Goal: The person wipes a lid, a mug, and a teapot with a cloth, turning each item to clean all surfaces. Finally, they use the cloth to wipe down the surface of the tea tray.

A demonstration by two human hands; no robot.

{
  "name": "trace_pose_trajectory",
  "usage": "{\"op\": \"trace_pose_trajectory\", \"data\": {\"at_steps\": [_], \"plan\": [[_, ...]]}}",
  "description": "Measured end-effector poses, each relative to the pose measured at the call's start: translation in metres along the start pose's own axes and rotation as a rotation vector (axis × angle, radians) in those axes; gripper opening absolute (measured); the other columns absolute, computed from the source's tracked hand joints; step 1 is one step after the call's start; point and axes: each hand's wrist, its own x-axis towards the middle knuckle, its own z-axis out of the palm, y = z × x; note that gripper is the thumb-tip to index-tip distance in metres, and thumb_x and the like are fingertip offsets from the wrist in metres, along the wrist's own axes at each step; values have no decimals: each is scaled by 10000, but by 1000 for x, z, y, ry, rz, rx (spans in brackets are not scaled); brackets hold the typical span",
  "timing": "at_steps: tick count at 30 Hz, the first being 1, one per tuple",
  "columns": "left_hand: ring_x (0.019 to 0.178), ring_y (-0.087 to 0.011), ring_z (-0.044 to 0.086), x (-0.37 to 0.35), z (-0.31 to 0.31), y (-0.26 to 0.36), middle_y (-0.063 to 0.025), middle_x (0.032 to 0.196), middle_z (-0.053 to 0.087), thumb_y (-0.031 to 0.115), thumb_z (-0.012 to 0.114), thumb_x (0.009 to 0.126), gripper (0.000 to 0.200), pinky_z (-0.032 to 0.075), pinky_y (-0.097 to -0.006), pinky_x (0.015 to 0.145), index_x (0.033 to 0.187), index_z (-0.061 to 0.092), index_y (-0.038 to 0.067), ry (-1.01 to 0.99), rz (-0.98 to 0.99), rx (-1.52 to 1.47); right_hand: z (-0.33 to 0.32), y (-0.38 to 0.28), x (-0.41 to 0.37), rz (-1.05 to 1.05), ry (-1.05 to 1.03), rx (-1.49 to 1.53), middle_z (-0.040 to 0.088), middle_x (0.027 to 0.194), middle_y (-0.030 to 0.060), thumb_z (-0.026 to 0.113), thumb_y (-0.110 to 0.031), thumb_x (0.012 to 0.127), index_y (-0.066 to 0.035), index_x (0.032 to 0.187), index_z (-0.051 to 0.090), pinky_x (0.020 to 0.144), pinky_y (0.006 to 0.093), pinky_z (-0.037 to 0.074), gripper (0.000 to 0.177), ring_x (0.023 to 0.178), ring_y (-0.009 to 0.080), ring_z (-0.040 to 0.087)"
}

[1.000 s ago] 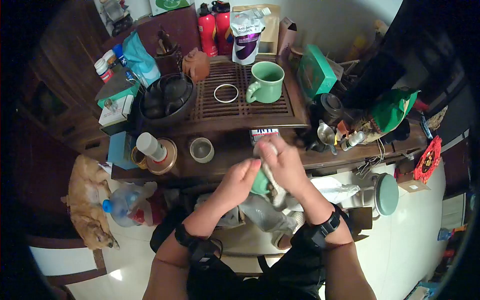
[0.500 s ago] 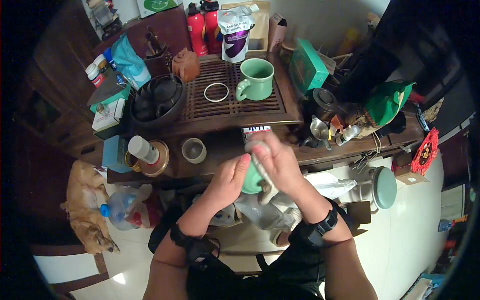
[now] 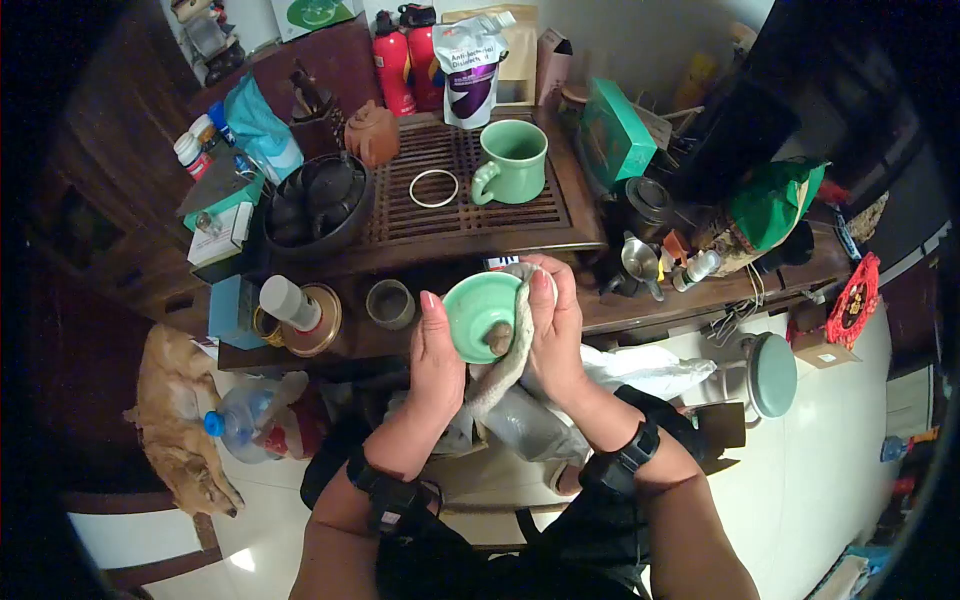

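Between my two hands, just past the table's front edge, is a round light-green lid or shallow dish (image 3: pixel 465 312), its hollow side facing up, with a small brownish lump inside. My left hand (image 3: pixel 436 358) holds its left side, thumb on the rim. My right hand (image 3: pixel 556 325) presses a greyish cloth (image 3: pixel 517 350) against the right rim; the cloth hangs down below the dish. Beyond them a green mug (image 3: pixel 518 165) stands upright on the slatted wooden tray (image 3: pixel 400 226), with a white ring (image 3: pixel 434 188) lying to its left.
A small cup (image 3: pixel 390 304) and a white-capped container (image 3: pixel 290 303) stand left of my hands. A dark bowl (image 3: pixel 318 205) sits behind them. At right are a metal pitcher (image 3: pixel 639 258) and a green box (image 3: pixel 615 130). A dog (image 3: pixel 180 410) lies on the floor at left.
The green dish has turned so its hollow side now shows, and it sits slightly higher and further left. My hands have moved apart around it, and the cloth has spread along its right rim.
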Motion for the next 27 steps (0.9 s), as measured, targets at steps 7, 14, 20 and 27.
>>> {"op": "trace_pose_trajectory", "data": {"at_steps": [7, 14, 20, 27], "plan": [[1145, -207, 526, 6, -4, 10, -88, 1225, 538, 504, 306, 978, 562, 433, -384, 981, 1241, 456, 31, 179, 90, -140, -32, -34, 37, -171, 39, -382, 628, 951, 79, 482, -251, 979, -66, 1114, 534, 755, 285, 479, 234, 859, 165, 610], [1166, -207, 521, 7, -7, 22, -60, 1241, 537, 488, 339, 974, 510, 425, -406, 1002, 1252, 455, 76, 46, 0, -380, -55, -65, 60, 303, -152, 598, 550, 1222, 117, 446, -311, 930, -41, 1368, 365, 968, 371, 427, 521, 1127, 242, 543], [1241, -235, 463, 7, 1, 31, -105, 1325, 477, 479, 265, 984, 569, 387, -426, 1049, 1306, 411, 34, -33, -8, -453, -53, -78, 52, 240, -365, 621, 416, 1394, 102, 530, -34, 673, -61, 1466, 197, 1051, 406, 345, 861, 1256, 253, 438], [1186, -217, 512, 8, -2, 35, -67, 1280, 531, 462, 321, 983, 481, 431, -407, 983, 1249, 478, 94, -90, -154, -619, -55, -65, 53, 30, -336, 296, 256, 1516, 86, 707, -12, 778, -34, 1464, 184, 571, 132, 420, 862, 781, -14, 533]]}}
